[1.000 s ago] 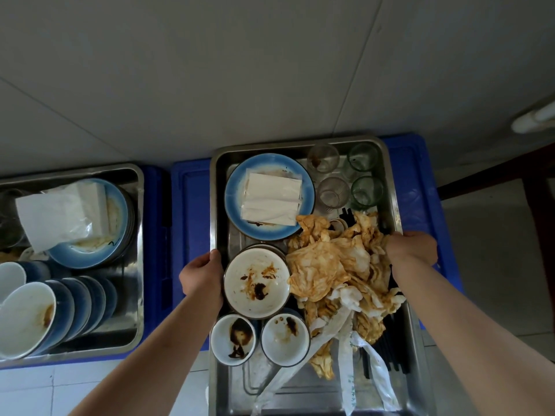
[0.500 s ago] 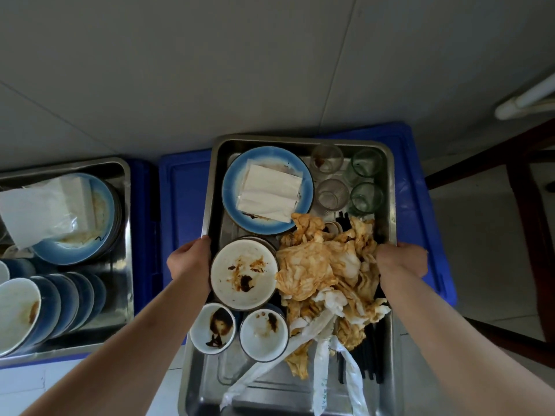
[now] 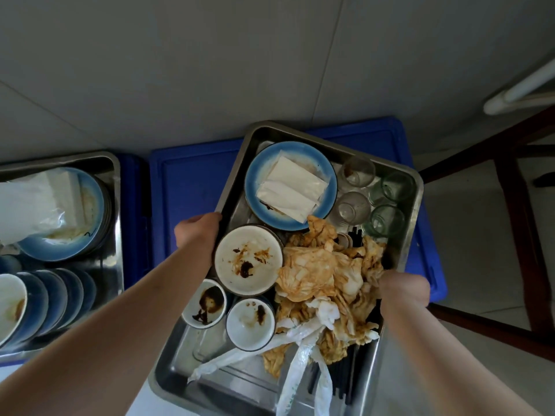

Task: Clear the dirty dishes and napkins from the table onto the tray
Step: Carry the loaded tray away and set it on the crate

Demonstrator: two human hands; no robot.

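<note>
A steel tray hangs over a blue crate lid, turned clockwise. My left hand grips its left rim and my right hand grips its right rim. The tray carries a blue plate with a folded white napkin, a stained white bowl, two small sauce dishes, several glasses, a heap of orange-stained napkins, plastic wrappers and black chopsticks.
A second steel tray on the left holds blue plates, a napkin pack and stacked bowls. A dark wooden chair frame stands at the right, a white pipe above it. A grey wall lies behind.
The tray has swung clockwise and to the right over the blue crate, carried by both hands, which keep their grip on its rims. The view shifted left and closer.
</note>
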